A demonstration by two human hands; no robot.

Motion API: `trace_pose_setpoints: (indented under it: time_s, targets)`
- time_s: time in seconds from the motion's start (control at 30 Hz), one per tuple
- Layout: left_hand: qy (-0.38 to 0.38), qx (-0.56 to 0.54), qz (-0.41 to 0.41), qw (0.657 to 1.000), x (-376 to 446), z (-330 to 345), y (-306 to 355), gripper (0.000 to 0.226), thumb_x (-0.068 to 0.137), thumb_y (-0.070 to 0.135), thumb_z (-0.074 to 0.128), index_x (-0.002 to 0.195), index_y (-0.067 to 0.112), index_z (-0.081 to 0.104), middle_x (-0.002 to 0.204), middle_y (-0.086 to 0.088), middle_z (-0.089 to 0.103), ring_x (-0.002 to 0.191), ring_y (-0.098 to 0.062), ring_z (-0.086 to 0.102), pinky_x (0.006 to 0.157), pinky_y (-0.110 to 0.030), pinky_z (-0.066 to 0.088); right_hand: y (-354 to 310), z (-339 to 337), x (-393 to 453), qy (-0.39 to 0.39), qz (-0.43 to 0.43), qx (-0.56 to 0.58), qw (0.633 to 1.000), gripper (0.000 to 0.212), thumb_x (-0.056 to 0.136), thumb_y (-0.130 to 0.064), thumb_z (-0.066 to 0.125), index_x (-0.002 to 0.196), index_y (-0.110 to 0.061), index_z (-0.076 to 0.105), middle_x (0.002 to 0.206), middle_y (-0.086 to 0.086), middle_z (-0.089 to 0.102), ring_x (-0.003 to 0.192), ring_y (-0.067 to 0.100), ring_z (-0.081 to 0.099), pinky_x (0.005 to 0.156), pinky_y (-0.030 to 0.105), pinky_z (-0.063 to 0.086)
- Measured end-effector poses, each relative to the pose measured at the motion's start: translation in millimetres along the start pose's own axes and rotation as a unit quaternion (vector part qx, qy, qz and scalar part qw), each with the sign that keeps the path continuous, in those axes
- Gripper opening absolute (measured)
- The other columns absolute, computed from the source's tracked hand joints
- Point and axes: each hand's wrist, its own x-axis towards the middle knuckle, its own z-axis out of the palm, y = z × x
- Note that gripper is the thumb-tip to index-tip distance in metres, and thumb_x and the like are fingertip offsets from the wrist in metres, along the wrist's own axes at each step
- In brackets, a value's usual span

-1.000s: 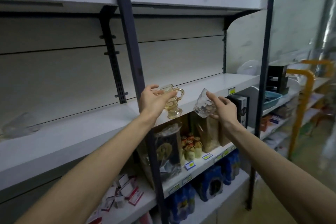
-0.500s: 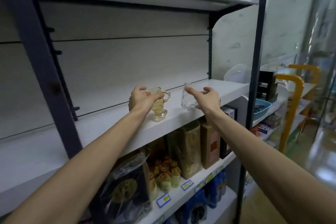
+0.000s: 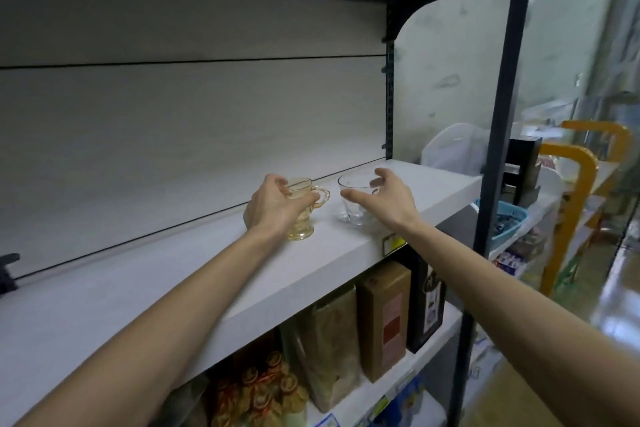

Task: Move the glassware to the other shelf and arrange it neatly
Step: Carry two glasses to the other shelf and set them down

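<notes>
An amber glass cup (image 3: 302,229) with a handle stands upright on the white shelf (image 3: 166,291). My left hand (image 3: 270,209) is closed around its upper part from the left. About a hand's width to its right a small clear glass (image 3: 349,215) stands on the same shelf. My right hand (image 3: 389,202) hovers at that glass from the right, with fingers spread, the thumb in front of it and the fingertips near its rim. The rest of the shelf board is bare.
A dark upright post (image 3: 498,149) runs down at the shelf's right end. The shelf below holds a brown box (image 3: 382,319), a tan bag (image 3: 330,350) and small jars (image 3: 263,392). A yellow rack (image 3: 568,204) and a blue basket (image 3: 510,218) lie further right.
Both glasses went from held in the air to standing on the white shelf. My right hand has opened off the clear glass. The view has shifted right and closer.
</notes>
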Motion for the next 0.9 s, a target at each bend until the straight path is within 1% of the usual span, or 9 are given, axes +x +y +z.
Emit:
trace_pose_setpoints:
  time_s: [0.13,0.23,0.3,0.43,0.53,0.67,0.77,0.9]
  targets:
    - [0.009,-0.038,-0.020,0.999,23,43,15,0.077,0.065,0.060,0.085,0.125,0.025,0.052,0.120,0.006,0.068,0.113,-0.020,0.065,0.095,-0.037,0.052,30,-19,54,-0.029,-0.015,-0.003,0.999,0.101,0.076,-0.053,0.082,0.154,-0.010,0.036,0.143,0.009,0.056,0.126,0.025,0.057,0.104,0.036,0.045]
    - [0.034,-0.043,-0.042,0.998,38,76,28,0.077,0.067,0.056,0.086,0.128,0.024,0.050,0.111,0.009,0.066,0.111,-0.020,0.065,0.092,-0.034,0.051,55,-31,96,-0.055,-0.031,-0.019,0.998,0.099,0.076,-0.046,0.084,0.155,-0.010,0.035,0.143,0.009,0.056,0.127,0.024,0.057,0.104,0.033,0.042]
    - [0.049,-0.039,-0.054,0.997,46,98,39,0.077,0.069,0.055,0.086,0.127,0.024,0.048,0.108,0.009,0.063,0.110,-0.021,0.065,0.090,-0.033,0.050,71,-37,123,-0.074,-0.039,-0.022,0.996,0.101,0.075,-0.046,0.084,0.155,-0.012,0.034,0.143,0.008,0.057,0.127,0.024,0.057,0.107,0.036,0.043]
    - [0.066,-0.018,-0.066,0.995,60,138,62,0.077,0.071,0.057,0.083,0.129,0.023,0.046,0.111,0.009,0.065,0.100,-0.019,0.064,0.082,-0.030,0.047,96,-45,165,-0.096,-0.045,0.014,0.994,0.100,0.075,-0.044,0.085,0.155,-0.014,0.033,0.143,0.006,0.056,0.128,0.024,0.056,0.109,0.038,0.044]
    - [0.080,0.002,-0.067,0.994,67,163,73,0.079,0.069,0.062,0.082,0.128,0.024,0.044,0.112,0.011,0.067,0.102,-0.018,0.067,0.089,-0.036,0.053,111,-45,191,-0.103,-0.052,0.027,0.993,0.100,0.074,-0.044,0.085,0.155,-0.013,0.034,0.142,0.005,0.057,0.129,0.023,0.056,0.110,0.037,0.043]
    - [0.102,0.012,-0.082,0.991,79,184,79,0.079,0.066,0.063,0.082,0.125,0.028,0.043,0.109,0.014,0.067,0.102,-0.018,0.068,0.092,-0.039,0.054,123,-41,221,-0.110,-0.052,0.030,0.992,0.101,0.073,-0.046,0.085,0.154,-0.013,0.035,0.140,0.005,0.058,0.129,0.025,0.056,0.109,0.037,0.043]
    - [0.112,0.023,-0.093,0.989,86,189,82,0.079,0.069,0.062,0.082,0.127,0.025,0.044,0.108,0.013,0.066,0.104,-0.018,0.067,0.091,-0.036,0.053,127,-39,235,-0.116,-0.055,0.037,0.991,0.100,0.074,-0.044,0.086,0.153,-0.011,0.035,0.141,0.006,0.058,0.131,0.025,0.055,0.109,0.035,0.042]
    - [0.123,0.033,-0.107,0.986,90,188,81,0.080,0.070,0.060,0.083,0.129,0.023,0.044,0.107,0.013,0.066,0.102,-0.017,0.065,0.091,-0.035,0.052,132,-35,245,-0.123,-0.055,0.041,0.990,0.101,0.075,-0.046,0.084,0.155,-0.011,0.034,0.145,0.007,0.055,0.134,0.026,0.052,0.107,0.035,0.041]
